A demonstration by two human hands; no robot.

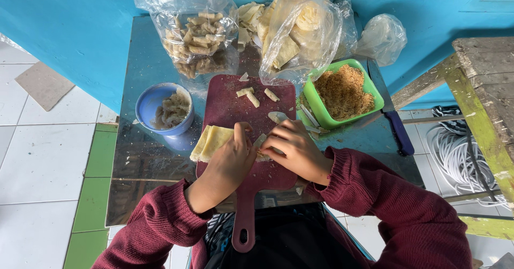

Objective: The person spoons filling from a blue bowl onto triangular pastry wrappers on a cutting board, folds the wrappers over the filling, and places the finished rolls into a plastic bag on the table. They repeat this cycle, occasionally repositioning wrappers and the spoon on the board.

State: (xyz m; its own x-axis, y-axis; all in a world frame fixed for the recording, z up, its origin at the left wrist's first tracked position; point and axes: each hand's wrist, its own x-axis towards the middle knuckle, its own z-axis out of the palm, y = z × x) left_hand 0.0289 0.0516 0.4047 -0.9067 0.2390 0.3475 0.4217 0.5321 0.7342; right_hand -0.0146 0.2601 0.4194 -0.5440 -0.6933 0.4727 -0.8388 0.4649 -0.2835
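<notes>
Fingers of left hand and right hand pinch soft, fragile wrapper; hold edges lightly on board.

The cutting board lies at the middle of the counter — a bowl at nine o'clock of it, a tub of crumbs at two o'clock. At twelve stand two bags — a knife lies beyond the tub at three.
</notes>
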